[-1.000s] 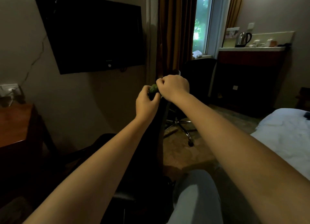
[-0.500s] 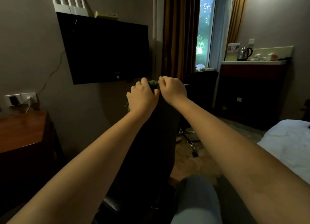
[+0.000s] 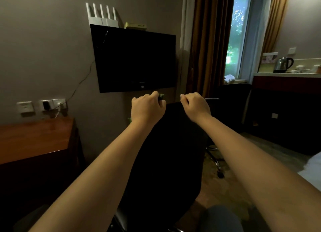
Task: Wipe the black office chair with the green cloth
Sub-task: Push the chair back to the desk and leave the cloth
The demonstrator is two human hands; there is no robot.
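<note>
A person is gripping the top edge of a black office chair (image 3: pixel 166 145) with both hands, the backrest standing upright directly below the grip and its long axis running down toward the seat. The left hand (image 3: pixel 147 108) is closing around a bunched green cloth (image 3: pixel 160 96), whose soft, crumpled fabric is peeking out past the knuckles; the right hand (image 3: pixel 196 104) is curling, empty, over the smooth dark edge just beside it. The left hand is likely leading the wipe downward.

Head camera (worn) looks forward and down, close over hands.
</note>
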